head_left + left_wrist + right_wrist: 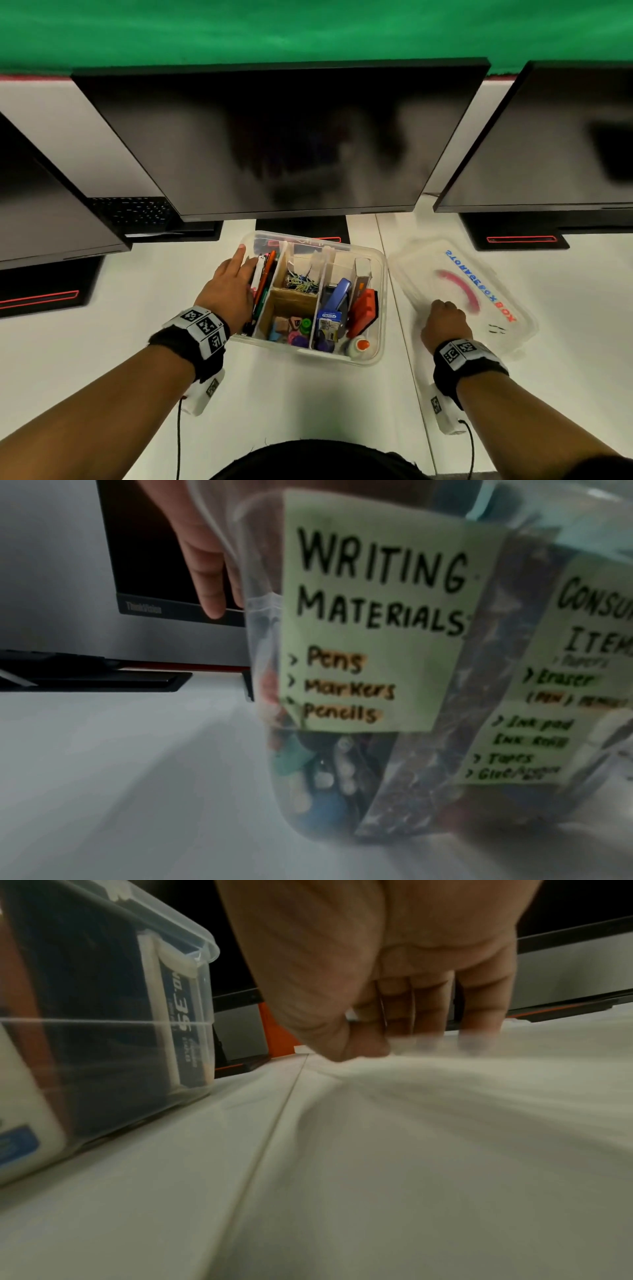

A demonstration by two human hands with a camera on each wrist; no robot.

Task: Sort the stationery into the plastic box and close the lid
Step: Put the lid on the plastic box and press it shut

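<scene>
The clear plastic box [308, 353] stands open on the white desk, its cardboard-divided compartments holding pens [263, 284], paper clips [301, 281], a blue stapler [337, 294] and a glue bottle [358, 346]. My left hand [236, 274] lies with straight fingers against the box's left wall. In the left wrist view the fingers [205, 574] run beside the box [377, 791], which carries a "WRITING MATERIALS" label [377, 615]. Right of the box lies the clear lid [428, 263], printed side down. My right hand [445, 315] pinches its near left edge. The right wrist view shows thumb and fingers [377, 1042] on the lid [479, 1096].
A large dark monitor [281, 137] hangs over the back of the desk, with another at each side [548, 137]. Their black stands [520, 236] sit just behind the box and lid. A keyboard [133, 209] lies at the back left. A seam [404, 325] runs between box and lid.
</scene>
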